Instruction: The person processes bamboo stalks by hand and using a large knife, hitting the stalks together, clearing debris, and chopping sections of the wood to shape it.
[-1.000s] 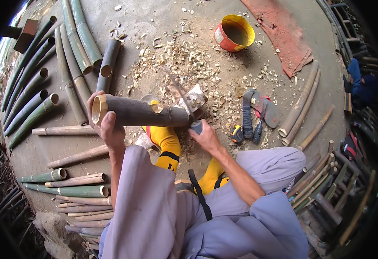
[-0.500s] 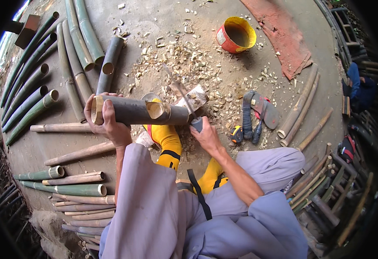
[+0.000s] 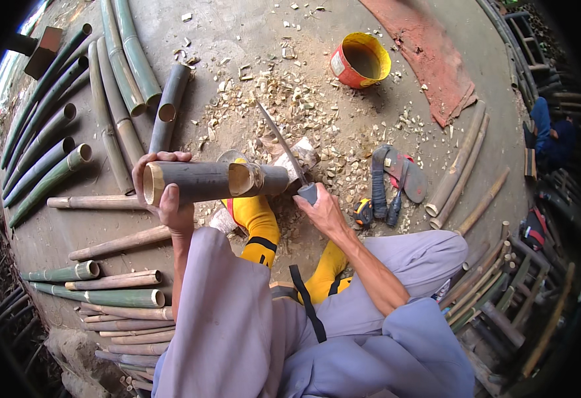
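My left hand is closed round the left end of a dark bamboo tube, held level across my lap above the ground. A pale rounded notch is cut in the tube near a ringed node. In my right hand, closed on its dark handle, is a knife whose narrow blade points up and away to the left. The knife is just beyond the tube's right end; whether they touch I cannot tell. Beneath lies a pale wood block, partly hidden by the blade and tube.
Wood chips litter the ground ahead. Beyond them stands a red and yellow bucket. At right lie a tape measure, a dark-handled tool and a sandal. Bamboo poles fill the left; a red sheet lies far right.
The tube has come slightly nearer and rolled, so its notch faces up more. The knife blade has turned a little and shows more broadly. Both hands keep their hold.
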Demonstrator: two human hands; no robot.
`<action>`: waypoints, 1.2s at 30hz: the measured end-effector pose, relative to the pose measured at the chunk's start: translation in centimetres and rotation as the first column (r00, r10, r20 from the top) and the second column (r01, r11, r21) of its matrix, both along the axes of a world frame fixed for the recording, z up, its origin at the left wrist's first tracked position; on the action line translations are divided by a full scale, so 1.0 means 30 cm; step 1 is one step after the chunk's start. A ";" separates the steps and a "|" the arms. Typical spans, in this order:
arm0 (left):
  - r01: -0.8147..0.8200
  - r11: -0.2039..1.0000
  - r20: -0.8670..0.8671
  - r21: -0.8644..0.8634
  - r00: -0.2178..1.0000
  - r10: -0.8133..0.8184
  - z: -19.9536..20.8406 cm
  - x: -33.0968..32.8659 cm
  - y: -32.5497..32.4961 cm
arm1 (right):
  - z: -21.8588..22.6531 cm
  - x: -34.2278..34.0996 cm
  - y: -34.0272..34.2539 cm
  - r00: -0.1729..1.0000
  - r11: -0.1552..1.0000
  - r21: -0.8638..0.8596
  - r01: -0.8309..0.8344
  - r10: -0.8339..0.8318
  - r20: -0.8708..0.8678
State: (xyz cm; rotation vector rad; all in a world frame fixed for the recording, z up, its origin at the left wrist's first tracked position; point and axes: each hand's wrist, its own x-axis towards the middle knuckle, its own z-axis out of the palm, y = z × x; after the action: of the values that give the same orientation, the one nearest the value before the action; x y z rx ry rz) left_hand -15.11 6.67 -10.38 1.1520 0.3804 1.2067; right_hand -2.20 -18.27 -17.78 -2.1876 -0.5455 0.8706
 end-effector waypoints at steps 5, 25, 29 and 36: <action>0.078 0.997 -0.066 -0.019 0.995 -0.079 -0.007 -0.050 0.004 | 0.195 -0.031 0.044 0.989 0.924 0.381 0.030 -0.084 0.126; 0.061 0.945 -0.108 -0.322 0.989 -0.101 0.126 0.043 0.010 | 0.052 -0.025 0.017 0.991 0.991 0.032 -0.133 0.134 -0.021; -0.221 0.947 -0.245 -0.232 0.956 0.163 0.067 0.120 -0.020 | 0.108 -0.055 0.019 0.998 0.999 0.006 -0.049 0.050 -0.046; -0.089 0.985 -0.106 -0.147 0.992 0.074 0.061 0.099 -0.044 | 0.233 -0.062 0.051 0.947 0.910 0.413 -0.037 -0.101 0.307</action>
State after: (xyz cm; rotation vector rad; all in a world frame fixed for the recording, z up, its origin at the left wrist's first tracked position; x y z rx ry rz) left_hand -12.13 5.35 -8.57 1.0762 0.5903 1.1728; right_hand -4.05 -16.74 -10.79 -1.9389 -0.7727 0.3311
